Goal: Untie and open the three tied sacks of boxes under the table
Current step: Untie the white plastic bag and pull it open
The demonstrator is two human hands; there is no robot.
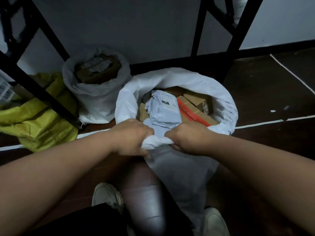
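Observation:
A large white sack (225, 106) stands in front of me with its mouth wide open, showing a grey mailer parcel (165, 108) and brown cardboard boxes (196, 106). My left hand (131, 137) and my right hand (189, 138) both grip the bunched near rim of this sack, close together. Behind it to the left, a smaller white sack (95, 97) stands open with a brown box inside. A yellow-green sack (39, 120) lies at the far left; its mouth is hidden behind a table leg.
Black metal table legs (34, 82) cross the left side and others stand at the back right (238, 31). A grey wall rises behind the sacks. The dark floor has white tape lines (272, 121). My white shoes (107, 195) are at the bottom.

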